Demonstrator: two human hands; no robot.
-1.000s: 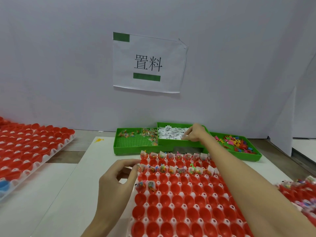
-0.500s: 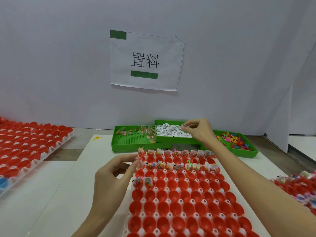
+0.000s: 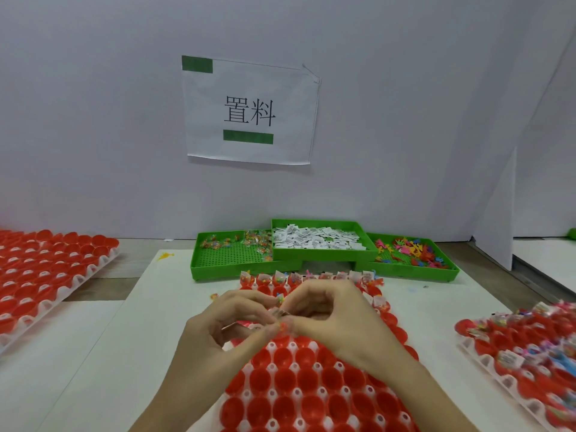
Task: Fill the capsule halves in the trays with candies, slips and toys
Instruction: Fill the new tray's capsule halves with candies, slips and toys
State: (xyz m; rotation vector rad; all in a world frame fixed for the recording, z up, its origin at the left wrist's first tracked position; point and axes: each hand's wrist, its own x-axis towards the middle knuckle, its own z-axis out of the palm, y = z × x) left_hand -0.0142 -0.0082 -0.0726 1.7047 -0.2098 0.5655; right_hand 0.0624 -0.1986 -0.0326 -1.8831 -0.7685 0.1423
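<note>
A white tray (image 3: pixel 271 346) of red capsule halves (image 3: pixel 307 379) lies in front of me; its far rows (image 3: pixel 279 279) hold candy packets, slips and toys. Above its third row my two hands meet fingertip to fingertip. My left hand (image 3: pixel 227 333) pinches a small candy packet (image 3: pixel 283 326). My right hand (image 3: pixel 338 316) pinches a paper slip (image 3: pixel 282 313) against it. Behind stand three green trays: candies (image 3: pixel 232 255), slips (image 3: pixel 318 242) and coloured toys (image 3: pixel 408 254).
Another tray of red halves (image 3: pixel 46 269) lies at the left. A tray of filled halves (image 3: pixel 530 347) sits at the right edge. A paper sign (image 3: pixel 249 110) hangs on the white wall, a white partition (image 3: pixel 495 213) stands at the right, and a yellow toy (image 3: pixel 165 255) lies loose.
My right hand has come back from the slip tray to the capsule tray and met my left hand, which moved right over the red halves.
</note>
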